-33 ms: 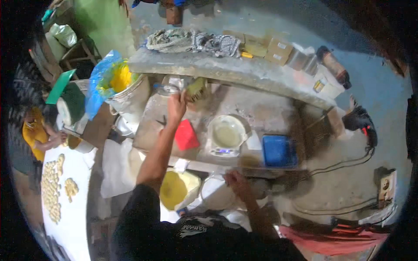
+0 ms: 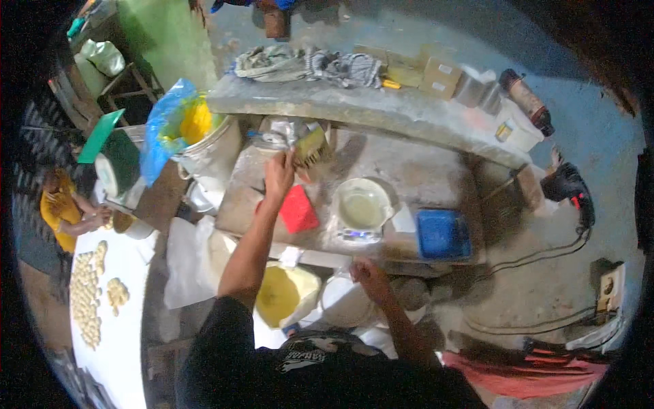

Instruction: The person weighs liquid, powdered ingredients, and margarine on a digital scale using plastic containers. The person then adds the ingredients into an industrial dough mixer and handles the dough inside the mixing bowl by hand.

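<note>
My left hand [image 2: 279,176] reaches over the worktable with its fingers drawn together, beside a yellow-green container with dark markings [image 2: 314,148] and a shiny metallic item [image 2: 271,138]. Whatever is in these fingers is too small and blurred to name. My right hand [image 2: 371,275] is curled at the table's near edge, above a pale round lid or tub [image 2: 344,300]; its fingers hide what they may hold. Between the hands, a white bowl [image 2: 362,206] stands on a digital scale [image 2: 358,236] with a lit display. A red flat piece [image 2: 298,208] lies below my left hand.
A blue tray [image 2: 444,235] sits at the table's right. Below the near edge is a lined bucket of yellow matter [image 2: 278,296]. A bucket with blue plastic [image 2: 211,153] stands left. Another person [image 2: 60,211] works by a white table [image 2: 122,341] bearing dough pieces. A concrete ledge [image 2: 327,99] runs behind.
The whole view has shifted slightly, with the scene moving a little to the right. My left hand has drawn slightly nearer; my right hand stays curled at the near edge.
</note>
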The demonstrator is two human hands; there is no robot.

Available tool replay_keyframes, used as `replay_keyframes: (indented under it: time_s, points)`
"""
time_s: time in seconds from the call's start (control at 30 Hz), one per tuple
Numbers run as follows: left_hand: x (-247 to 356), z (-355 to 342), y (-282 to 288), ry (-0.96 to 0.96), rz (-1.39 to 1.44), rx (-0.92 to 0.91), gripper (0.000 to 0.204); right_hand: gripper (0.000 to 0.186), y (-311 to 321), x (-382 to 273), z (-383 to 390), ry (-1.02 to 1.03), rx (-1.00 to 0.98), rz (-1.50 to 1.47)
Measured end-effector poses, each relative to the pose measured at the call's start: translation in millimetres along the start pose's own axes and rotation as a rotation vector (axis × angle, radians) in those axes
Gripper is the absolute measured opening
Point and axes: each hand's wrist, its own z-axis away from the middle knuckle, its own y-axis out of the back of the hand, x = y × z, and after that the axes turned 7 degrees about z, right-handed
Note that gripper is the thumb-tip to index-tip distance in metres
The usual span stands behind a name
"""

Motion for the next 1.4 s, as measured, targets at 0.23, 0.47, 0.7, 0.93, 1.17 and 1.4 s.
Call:
replay_keyframes:
  time_s: [0.23,0.47,0.7,0.93,1.17,1.4]
  points:
    - [82,135,137,0.174,0.173,-0.3,0.039,0.097,-70,-60,-45,0.169,-0.012,-0.91]
    - [114,180,225,0.153,0.205,-0.454,0.029,0.083,-88,-144,-18,0.388,-0.382,-0.746]
    - [132,204,231,-0.126,0.271,-0.102,0.027,0.071,-89,-184,3,0.439,-0.32,-0.649]
    - [115,238,209,0.364,0.727,-0.266,0.061,0.066,-69,-206,15,0.701,-0.208,-0.275]
    - [126,250,182,0.379,0.855,-0.185,0.05,0.05,-71,-209,30,0.522,0.123,-0.499]
    - [127,251,166,0.36,0.956,-0.108,0.043,0.042,-65,-223,41,0.606,0.162,-0.687]
